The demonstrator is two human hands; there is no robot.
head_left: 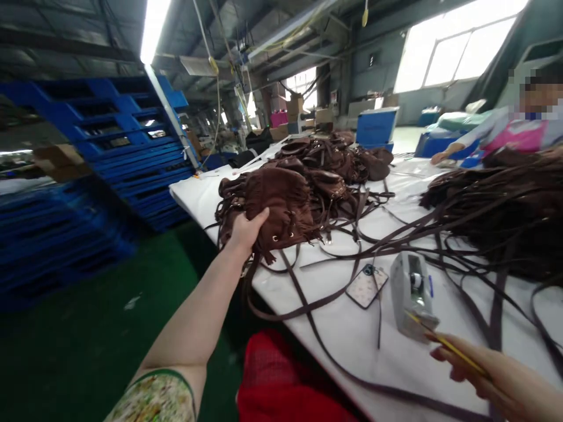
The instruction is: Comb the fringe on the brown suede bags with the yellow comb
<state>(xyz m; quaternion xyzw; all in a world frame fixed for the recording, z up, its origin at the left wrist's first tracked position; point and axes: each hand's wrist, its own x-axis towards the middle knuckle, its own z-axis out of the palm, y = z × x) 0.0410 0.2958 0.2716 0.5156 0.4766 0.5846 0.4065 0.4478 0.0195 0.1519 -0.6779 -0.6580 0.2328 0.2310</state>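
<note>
With my left arm stretched out, my left hand (246,231) grips the near edge of a dark brown fringed bag (281,202), thumb on top and the other fingers hidden. Small metal eyelets show on the bag's front, and its long strap trails over the white table (272,287). At the lower right my right hand (479,369) is closed around a thin yellow stick-like tool (461,354), its tip pointing at a grey tape dispenser (402,293). A phone in a patterned case (365,287) lies left of the dispenser, with a thin dark strip across it.
More brown bags (329,158) are heaped behind. A dark pile of bags and straps (505,211) lies at right, before a co-worker in pink (510,135). Loose straps cross the table. Blue pallets (127,158) stand left; red fabric (281,375) is below.
</note>
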